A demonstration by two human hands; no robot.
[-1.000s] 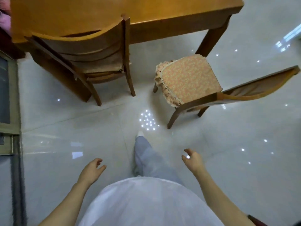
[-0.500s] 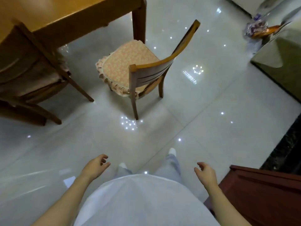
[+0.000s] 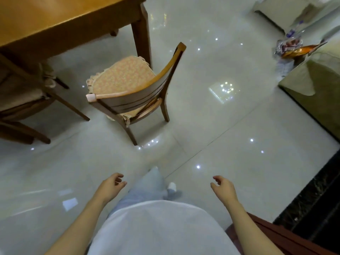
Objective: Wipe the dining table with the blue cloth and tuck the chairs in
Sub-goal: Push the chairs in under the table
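One head-worn wide-angle view looks steeply down over the person's torso at the floor (image 3: 230,137), with the pulled-out chair (image 3: 136,92) near and the tabletop (image 3: 55,17) corner upper left.

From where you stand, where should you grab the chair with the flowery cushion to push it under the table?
Grab the chair by its curved top rail, coming from behind. Its back faces the person and its seat points toward the table, so both empty hands, left hand and right hand, could probably push it straight in.

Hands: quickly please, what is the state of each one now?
Left hand: open, fingers loosely curled, holding nothing.
Right hand: open, fingers loosely curled, holding nothing.
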